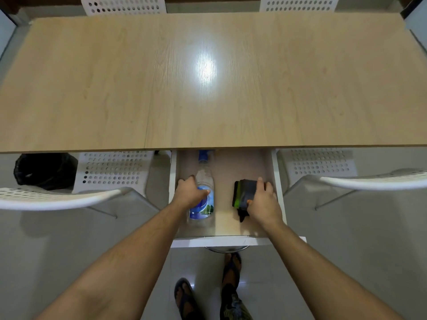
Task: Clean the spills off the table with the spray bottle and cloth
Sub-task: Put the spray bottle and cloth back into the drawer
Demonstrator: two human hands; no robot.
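Fetching step: left hand (190, 192) curled round clear plastic spray bottle with blue label (203, 195), lying in open white drawer (278, 181); right hand (262, 202) clamped on folded dark cloth (245, 195). Next: lift both onto pale wooden table (115, 88); spills apparently faint.

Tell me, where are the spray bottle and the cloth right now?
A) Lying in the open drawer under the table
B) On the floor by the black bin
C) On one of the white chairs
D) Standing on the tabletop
A: the spray bottle lies on its side in the pulled-out drawer, gripped by the left hand, while the right hand holds the folded cloth beside it.
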